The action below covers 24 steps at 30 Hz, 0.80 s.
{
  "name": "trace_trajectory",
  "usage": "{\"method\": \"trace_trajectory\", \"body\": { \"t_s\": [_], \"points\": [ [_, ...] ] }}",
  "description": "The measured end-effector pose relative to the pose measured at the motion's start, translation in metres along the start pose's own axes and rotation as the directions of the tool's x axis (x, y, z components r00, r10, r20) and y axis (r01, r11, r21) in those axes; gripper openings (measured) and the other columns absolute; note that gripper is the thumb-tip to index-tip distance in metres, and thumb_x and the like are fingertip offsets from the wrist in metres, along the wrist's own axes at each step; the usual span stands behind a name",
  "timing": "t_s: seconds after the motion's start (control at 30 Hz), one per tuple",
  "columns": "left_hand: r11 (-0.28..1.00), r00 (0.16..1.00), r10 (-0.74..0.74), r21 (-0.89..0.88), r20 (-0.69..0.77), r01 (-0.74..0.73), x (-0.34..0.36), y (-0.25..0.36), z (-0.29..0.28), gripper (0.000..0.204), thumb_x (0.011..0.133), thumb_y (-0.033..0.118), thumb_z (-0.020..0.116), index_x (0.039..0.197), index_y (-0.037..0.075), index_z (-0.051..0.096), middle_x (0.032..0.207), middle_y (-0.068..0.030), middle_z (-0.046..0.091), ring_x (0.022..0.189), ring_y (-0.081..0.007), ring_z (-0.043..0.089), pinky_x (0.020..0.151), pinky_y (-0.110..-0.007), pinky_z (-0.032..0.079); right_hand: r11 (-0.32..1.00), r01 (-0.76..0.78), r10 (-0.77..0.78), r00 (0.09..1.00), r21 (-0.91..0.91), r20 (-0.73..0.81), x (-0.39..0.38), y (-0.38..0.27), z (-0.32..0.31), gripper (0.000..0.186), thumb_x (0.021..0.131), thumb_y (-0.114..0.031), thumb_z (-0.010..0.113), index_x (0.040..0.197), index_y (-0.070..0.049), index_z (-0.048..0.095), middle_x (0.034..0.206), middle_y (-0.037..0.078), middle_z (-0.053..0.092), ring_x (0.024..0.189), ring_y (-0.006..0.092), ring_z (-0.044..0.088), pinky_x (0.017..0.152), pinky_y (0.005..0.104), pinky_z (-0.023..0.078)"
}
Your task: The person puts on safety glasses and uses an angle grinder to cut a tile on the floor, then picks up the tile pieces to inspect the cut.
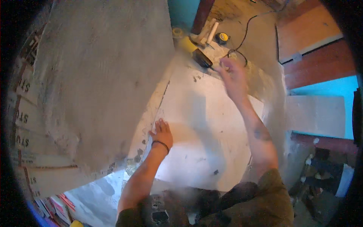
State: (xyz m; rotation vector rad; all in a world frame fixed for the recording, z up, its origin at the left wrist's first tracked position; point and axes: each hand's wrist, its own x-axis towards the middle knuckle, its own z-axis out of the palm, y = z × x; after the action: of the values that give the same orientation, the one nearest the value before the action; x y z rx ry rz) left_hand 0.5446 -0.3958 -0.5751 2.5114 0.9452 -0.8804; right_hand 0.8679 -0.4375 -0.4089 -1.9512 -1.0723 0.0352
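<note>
My left hand [162, 135] lies flat, fingers spread, on the left edge of a large white board or tile [189, 151]; a dark band circles its wrist. My right hand [233, 77] is raised over the board's far right part, its fingers smeared by motion, so whether it holds anything cannot be made out. Just left of it lies a yellow and black corded power tool [196, 55], beyond the board's far edge. A dark cable [247, 30] runs near the right hand and away along the floor.
Beyond the power tool lie a wooden-handled tool [213, 32] and a yellow and black tape measure [223, 38]. A big grey slab [106, 75] rises at the left, over stacked printed boxes [26, 113]. Wooden panels [310, 30] and a dark metal object [321, 174] stand right.
</note>
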Motion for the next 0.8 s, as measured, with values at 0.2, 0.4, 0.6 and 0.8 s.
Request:
{"method": "trace_trajectory", "body": {
  "t_s": [0.2, 0.4, 0.6, 0.8],
  "points": [
    [0.8, 0.961, 0.191, -0.535, -0.2, -0.27, -0.009, -0.051, -0.064, 0.084, 0.084, 0.046, 0.084, 0.15, 0.007, 0.051, 0.159, -0.0192, 0.044, 0.147, -0.0337, 0.043, 0.118, -0.049, 0.039, 0.834, 0.552, -0.549, 0.833, 0.02, -0.071, -0.122, -0.195, -0.228, 0.024, 0.1, -0.01, 0.059, 0.121, -0.003, 0.067, 0.116, 0.008, 0.068, 0.107, 0.0174, 0.062, 0.095, 0.0291, 0.049],
    [0.164, 0.37, 0.201, -0.341, -0.907, -0.926, -0.261, -0.054, -0.205, 0.033, 0.095, 0.017, 0.063, 0.124, 0.0, 0.064, 0.124, -0.0151, 0.064, 0.119, -0.0308, 0.06, 0.109, -0.048, 0.046, 0.813, 0.571, -0.556, 0.819, -0.109, 0.141, -0.197, -0.234, -0.28, 0.026, 0.101, -0.011, 0.06, 0.124, -0.002, 0.066, 0.116, 0.008, 0.068, 0.109, 0.0167, 0.062, 0.096, 0.0288, 0.048],
    [0.118, 0.332, 0.452, -0.314, -0.828, -0.942, -0.357, -0.064, -0.191, 0.045, 0.095, 0.029, 0.064, 0.129, 0.0, 0.062, 0.131, -0.0185, 0.062, 0.125, -0.0316, 0.058, 0.11, -0.048, 0.045, 0.828, 0.547, -0.528, 0.834, -0.12, 0.16, -0.249, -0.254, -0.301, 0.029, 0.101, -0.012, 0.06, 0.128, 0.0, 0.064, 0.117, 0.008, 0.068, 0.111, 0.016, 0.062, 0.097, 0.0285, 0.047],
    [0.057, 0.37, 0.501, -0.396, -0.782, -0.916, -0.357, -0.052, -0.195, 0.058, 0.094, 0.041, 0.065, 0.134, 0.0, 0.059, 0.137, -0.0219, 0.059, 0.131, -0.0323, 0.055, 0.112, -0.049, 0.045, 0.877, 0.465, -0.453, 0.884, -0.122, 0.116, -0.262, -0.258, -0.32, 0.032, 0.102, -0.013, 0.06, 0.131, 0.001, 0.062, 0.117, 0.009, 0.068, 0.113, 0.0153, 0.062, 0.099, 0.0282, 0.047]
  ]
}}
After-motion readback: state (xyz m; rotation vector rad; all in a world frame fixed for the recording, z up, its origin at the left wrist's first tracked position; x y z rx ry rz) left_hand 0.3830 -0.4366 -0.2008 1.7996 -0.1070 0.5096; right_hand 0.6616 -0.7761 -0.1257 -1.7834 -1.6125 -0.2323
